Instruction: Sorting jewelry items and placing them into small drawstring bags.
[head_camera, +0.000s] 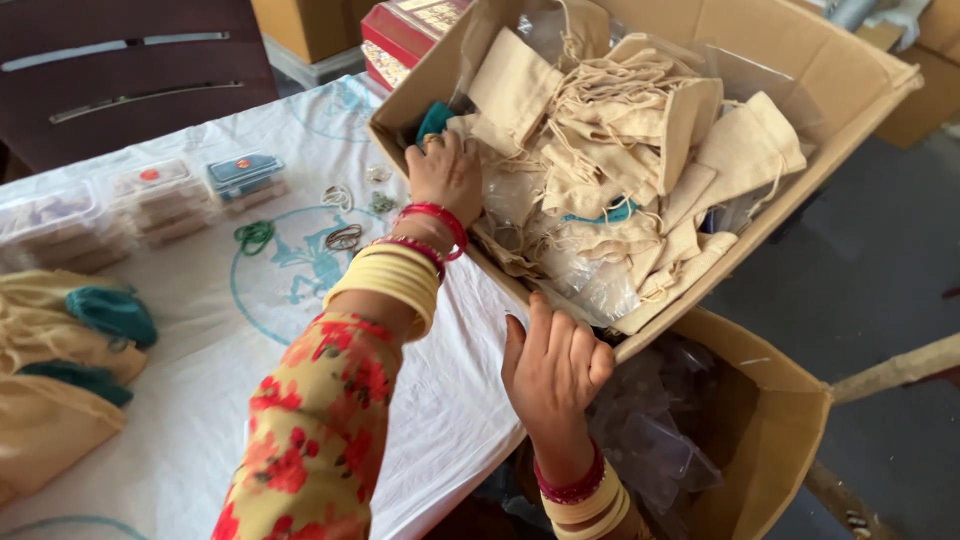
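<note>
- Head view looks down on a cardboard box (850, 75) tipped over the edge of a table draped in a white printed cloth (200, 330), the box full of cream drawstring pouches (640, 130) and clear plastic bags (590, 280).
- The left hand (447, 175) is inside the box at its 9 o'clock corner, fingers curled and narrow over a teal piece of fabric (434, 120) and the nearest pouches; whether it truly pinches the teal piece I cannot tell, as the fingertips are buried.
- The right hand (553, 365) sits at the box's 6 o'clock, fingers together and bent over the lower rim, thumb apart at the side, gripping the cardboard edge and nothing else.
- Below that hand, toward 5 o'clock, a second open carton (770, 420) holds more clear plastic bags.
- To do this well, in my judgement: keep the rim grip firm so the tilted box does not slide, and draw one pouch free by its body, not its cords, since the strings are tangled together.
- On the cloth at 9 o'clock of the left wrist lie rubber bands (345, 237), small clear lidded containers (245, 175), and at far left filled cream bags with teal lining (110, 315).
</note>
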